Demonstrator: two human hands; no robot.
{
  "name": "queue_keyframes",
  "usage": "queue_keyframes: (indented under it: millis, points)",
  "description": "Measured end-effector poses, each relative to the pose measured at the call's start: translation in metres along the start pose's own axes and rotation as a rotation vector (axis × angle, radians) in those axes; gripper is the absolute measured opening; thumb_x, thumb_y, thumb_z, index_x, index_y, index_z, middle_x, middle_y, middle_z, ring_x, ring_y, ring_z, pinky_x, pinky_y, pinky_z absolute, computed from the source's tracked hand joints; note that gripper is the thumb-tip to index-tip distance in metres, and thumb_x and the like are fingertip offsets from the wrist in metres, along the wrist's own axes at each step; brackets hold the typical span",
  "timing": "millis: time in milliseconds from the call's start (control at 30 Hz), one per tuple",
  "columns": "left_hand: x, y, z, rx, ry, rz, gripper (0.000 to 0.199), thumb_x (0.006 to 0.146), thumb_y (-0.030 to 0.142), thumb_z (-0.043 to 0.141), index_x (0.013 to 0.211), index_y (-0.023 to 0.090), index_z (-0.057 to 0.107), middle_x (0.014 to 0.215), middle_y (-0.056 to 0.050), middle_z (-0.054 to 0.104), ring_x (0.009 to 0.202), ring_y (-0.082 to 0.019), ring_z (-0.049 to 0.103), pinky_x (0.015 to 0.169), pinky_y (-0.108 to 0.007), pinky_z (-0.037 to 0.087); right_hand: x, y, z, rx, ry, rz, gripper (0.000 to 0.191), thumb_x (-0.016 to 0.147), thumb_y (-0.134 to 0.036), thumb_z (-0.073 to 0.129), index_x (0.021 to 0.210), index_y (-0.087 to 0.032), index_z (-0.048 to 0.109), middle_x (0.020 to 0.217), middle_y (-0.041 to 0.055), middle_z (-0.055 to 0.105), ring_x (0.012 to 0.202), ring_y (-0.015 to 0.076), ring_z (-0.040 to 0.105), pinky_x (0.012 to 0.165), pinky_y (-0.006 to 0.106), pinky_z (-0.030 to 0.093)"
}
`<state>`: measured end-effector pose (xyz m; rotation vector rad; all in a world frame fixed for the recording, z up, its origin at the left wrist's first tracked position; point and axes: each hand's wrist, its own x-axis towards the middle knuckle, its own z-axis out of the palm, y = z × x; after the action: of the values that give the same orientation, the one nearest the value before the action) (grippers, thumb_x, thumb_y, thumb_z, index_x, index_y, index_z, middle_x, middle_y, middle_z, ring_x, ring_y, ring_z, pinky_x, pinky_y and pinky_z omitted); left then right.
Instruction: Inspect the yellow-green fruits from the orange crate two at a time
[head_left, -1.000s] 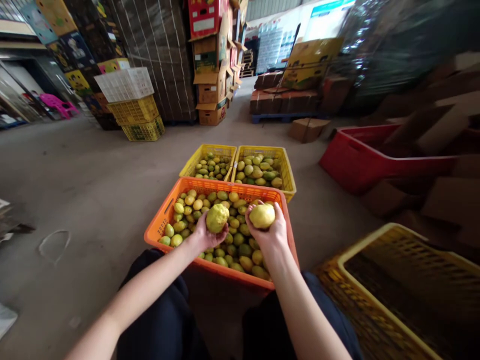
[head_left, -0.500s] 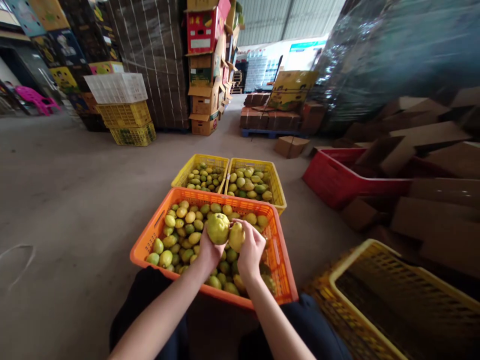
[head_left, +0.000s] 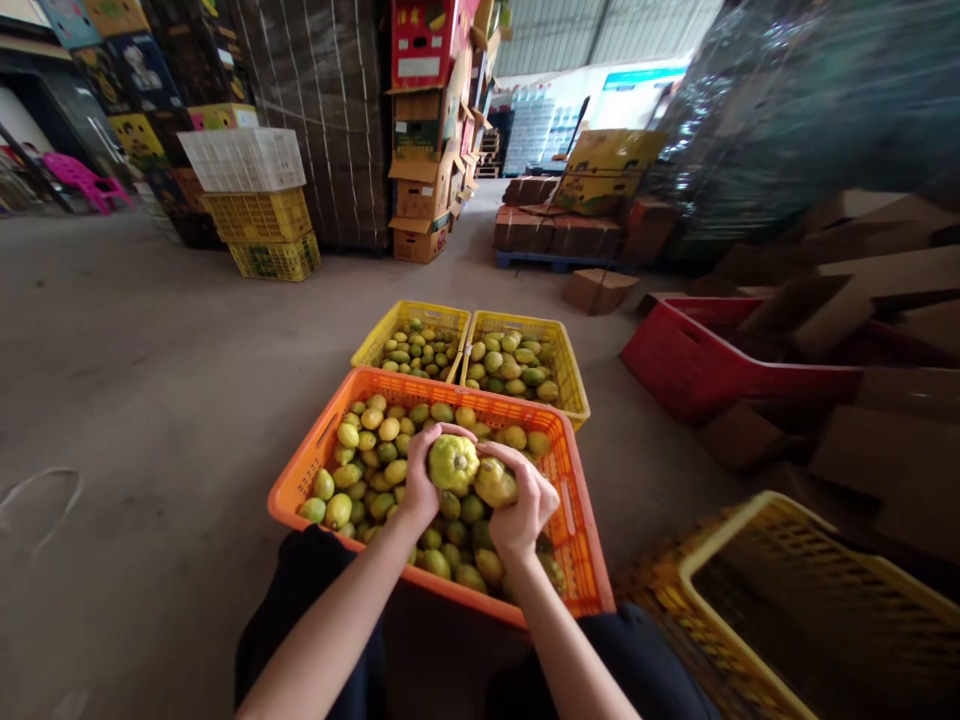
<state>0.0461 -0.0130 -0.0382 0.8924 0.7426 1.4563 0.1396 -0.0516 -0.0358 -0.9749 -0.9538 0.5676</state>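
My left hand [head_left: 424, 480] is curled round a large, lumpy yellow-green fruit [head_left: 453, 464], its blossom end facing me. Beside it, my right hand [head_left: 523, 503] grips a second, smaller yellow-green fruit [head_left: 496, 483] with a knobbly skin. The two fruits are held close together, above an orange crate [head_left: 589, 530]. Many loose fruits [head_left: 367, 470], yellow to green, fill that crate below my hands. Part of the crate's right side is hidden by my right hand and forearm.
Two yellow crates of fruit [head_left: 581, 390] stand just beyond the orange one. A yellow crate [head_left: 720, 520] is near my right knee. Farther right, a red crate [head_left: 675, 365] sits among cardboard. Stacked crates [head_left: 259, 215] and boxes [head_left: 420, 190] stand behind.
My left fingers have come up over the far side of the larger fruit. My right hand has turned, tilting the smaller fruit. The view has shifted slightly.
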Motion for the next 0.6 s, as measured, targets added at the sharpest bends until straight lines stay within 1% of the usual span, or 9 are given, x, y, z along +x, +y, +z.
queue_keyframes:
  millis: [167, 300, 433, 500, 533, 600]
  points:
    - [0.0, 0.007, -0.003, 0.088, -0.042, 0.03, 0.039, 0.079, 0.042, 0.037, 0.065, 0.018, 0.064, 0.075, -0.007, 0.067, 0.089, -0.023, 0.062, 0.08, -0.031, 0.048, -0.001, 0.001, -0.001, -0.036, -0.05, -0.107, 0.031, 0.081, -0.03, 0.045, 0.078, -0.024, 0.075, 0.082, 0.003, 0.071, 0.082, 0.021, 0.064, 0.083, 0.035, 0.047]
    - [-0.003, 0.011, -0.004, 0.154, -0.045, 0.039, 0.042, 0.08, 0.046, 0.036, 0.067, 0.018, 0.065, 0.077, -0.008, 0.066, 0.087, -0.024, 0.061, 0.079, -0.031, 0.047, -0.002, -0.001, 0.0, -0.038, -0.044, -0.105, 0.033, 0.083, -0.03, 0.043, 0.078, -0.024, 0.076, 0.081, 0.003, 0.071, 0.081, 0.0208, 0.064, 0.082, 0.035, 0.047]
    - [-0.006, 0.014, -0.006, 0.177, -0.097, 0.091, 0.041, 0.081, 0.046, 0.037, 0.068, 0.019, 0.065, 0.08, -0.008, 0.067, 0.093, -0.026, 0.06, 0.083, -0.033, 0.047, -0.003, -0.005, 0.0, -0.026, -0.046, -0.105, 0.033, 0.082, -0.03, 0.044, 0.077, -0.023, 0.075, 0.08, 0.0028, 0.071, 0.08, 0.0206, 0.064, 0.081, 0.033, 0.046]
    - [-0.006, 0.015, -0.008, 0.172, -0.096, 0.109, 0.038, 0.081, 0.045, 0.041, 0.069, 0.019, 0.065, 0.081, -0.008, 0.068, 0.096, -0.026, 0.059, 0.085, -0.033, 0.046, -0.002, -0.006, 0.001, -0.026, -0.041, -0.075, 0.032, 0.082, -0.031, 0.044, 0.076, -0.022, 0.075, 0.08, 0.0029, 0.071, 0.079, 0.02, 0.064, 0.08, 0.032, 0.046]
    - [-0.005, 0.015, -0.008, 0.164, -0.087, 0.098, 0.036, 0.081, 0.045, 0.043, 0.069, 0.019, 0.066, 0.081, -0.007, 0.068, 0.097, -0.026, 0.06, 0.085, -0.033, 0.046, -0.002, -0.006, 0.002, -0.028, -0.031, -0.037, 0.033, 0.083, -0.032, 0.044, 0.075, -0.021, 0.075, 0.079, 0.003, 0.071, 0.078, 0.0195, 0.063, 0.078, 0.031, 0.046]
    - [-0.002, 0.015, -0.009, 0.136, -0.054, 0.055, 0.031, 0.078, 0.042, 0.049, 0.071, 0.019, 0.067, 0.08, -0.006, 0.069, 0.095, -0.024, 0.061, 0.083, -0.031, 0.047, -0.001, -0.004, 0.006, -0.019, 0.01, 0.099, 0.036, 0.083, -0.035, 0.043, 0.072, -0.019, 0.073, 0.075, 0.003, 0.07, 0.073, 0.0182, 0.062, 0.074, 0.029, 0.046]
